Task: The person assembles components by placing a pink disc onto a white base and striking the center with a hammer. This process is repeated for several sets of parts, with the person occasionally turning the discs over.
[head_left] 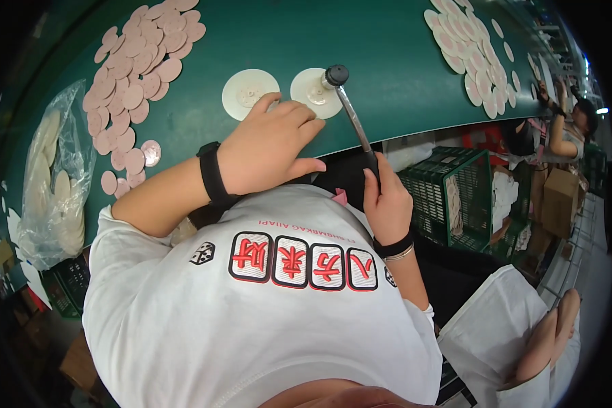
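Two white round discs lie side by side on the green table, a left disc (245, 85) and a right disc (306, 92). Each has a small clear piece at its middle. My right hand (389, 204) is wrapped round the dark grip of a mallet (355, 119) with a metal shaft. The black mallet head (336, 75) is over the right disc's upper right part. My left hand (268, 146) reaches over the near edges of both discs, thumb stretched out and fingers loosely bent. Its fingertips are partly hidden; I see nothing held in it.
A spread pile of pink discs (132, 75) covers the table's left; pale discs (466, 47) lie at the far right. A clear plastic bag (61, 177) of pale pieces stands at the left edge. Green crates (449, 194) stand beyond my right hand. Other people are at the right.
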Demonstrator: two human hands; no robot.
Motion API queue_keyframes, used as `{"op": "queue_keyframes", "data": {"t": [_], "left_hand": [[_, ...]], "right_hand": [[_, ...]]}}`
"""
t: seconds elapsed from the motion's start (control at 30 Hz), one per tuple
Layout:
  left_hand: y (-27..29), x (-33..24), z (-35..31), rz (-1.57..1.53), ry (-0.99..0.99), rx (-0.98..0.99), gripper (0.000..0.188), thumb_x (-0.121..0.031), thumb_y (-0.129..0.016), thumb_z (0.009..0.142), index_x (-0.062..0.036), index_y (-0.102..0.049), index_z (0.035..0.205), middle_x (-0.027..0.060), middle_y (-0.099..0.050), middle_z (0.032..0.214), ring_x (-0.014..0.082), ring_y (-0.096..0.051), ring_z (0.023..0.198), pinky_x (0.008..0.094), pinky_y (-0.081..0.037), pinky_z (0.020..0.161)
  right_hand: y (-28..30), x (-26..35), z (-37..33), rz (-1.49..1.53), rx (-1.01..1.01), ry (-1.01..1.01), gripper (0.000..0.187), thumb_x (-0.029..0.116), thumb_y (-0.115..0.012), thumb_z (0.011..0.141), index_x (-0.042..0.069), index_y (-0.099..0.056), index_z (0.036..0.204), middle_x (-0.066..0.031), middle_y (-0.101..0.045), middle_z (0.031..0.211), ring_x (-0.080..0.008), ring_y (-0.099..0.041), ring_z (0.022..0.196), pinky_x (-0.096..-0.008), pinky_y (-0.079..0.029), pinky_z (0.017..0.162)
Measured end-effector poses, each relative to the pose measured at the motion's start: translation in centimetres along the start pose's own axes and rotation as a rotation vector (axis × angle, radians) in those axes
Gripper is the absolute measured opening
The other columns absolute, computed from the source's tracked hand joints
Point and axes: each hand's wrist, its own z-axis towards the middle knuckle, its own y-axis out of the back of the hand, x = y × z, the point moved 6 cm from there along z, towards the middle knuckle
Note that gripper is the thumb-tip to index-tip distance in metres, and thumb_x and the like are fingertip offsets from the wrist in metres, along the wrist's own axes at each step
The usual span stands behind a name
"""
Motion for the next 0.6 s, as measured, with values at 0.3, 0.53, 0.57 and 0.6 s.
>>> {"op": "queue_keyframes", "data": {"t": [0.3, 0.53, 0.57, 0.6], "left_hand": [[0.0, 2.5, -0.3, 0.415, 0.013, -0.184, 0.075, -0.057, -0.067, 0.094, -0.0004, -0.06, 0.143, 0.0161, -0.056, 0.148, 0.0313, -0.046, 0.146, 0.0579, -0.029, 0.124], [-0.1, 2.1, -0.2, 0.444, 0.021, -0.168, 0.074, -0.057, -0.067, 0.094, -0.001, -0.06, 0.143, 0.0154, -0.058, 0.144, 0.0297, -0.047, 0.144, 0.0572, -0.028, 0.124], [-0.1, 2.1, -0.2, 0.443, 0.022, -0.164, 0.074, -0.057, -0.067, 0.094, -0.001, -0.06, 0.143, 0.0154, -0.058, 0.144, 0.0297, -0.047, 0.144, 0.0572, -0.028, 0.124], [-0.1, 2.0, -0.1, 0.459, 0.03, -0.16, 0.074, -0.057, -0.067, 0.094, -0.001, -0.06, 0.143, 0.0157, -0.059, 0.143, 0.0297, -0.048, 0.142, 0.0569, -0.028, 0.124]], "right_hand": [[2.2, -0.1, -0.8, 0.293, -0.154, 0.035, 0.035, 0.015, -0.065, 0.104, 0.001, -0.064, 0.136, -0.0232, -0.072, 0.094, -0.0375, -0.071, 0.072, -0.0408, -0.056, 0.066], [1.6, 0.4, -1.8, 0.135, -0.103, 0.032, 0.035, 0.015, -0.066, 0.103, 0.0, -0.063, 0.134, -0.024, -0.072, 0.095, -0.0398, -0.072, 0.077, -0.0422, -0.056, 0.067], [1.9, 0.4, -2.0, 0.205, -0.156, 0.035, 0.034, 0.015, -0.066, 0.103, 0.0, -0.063, 0.134, -0.0243, -0.072, 0.095, -0.0409, -0.072, 0.078, -0.0431, -0.056, 0.067], [1.5, 0.3, -1.9, 0.208, -0.154, 0.033, 0.034, 0.015, -0.066, 0.103, 0.0, -0.063, 0.134, -0.0243, -0.072, 0.095, -0.0409, -0.072, 0.078, -0.0431, -0.056, 0.067]]}}
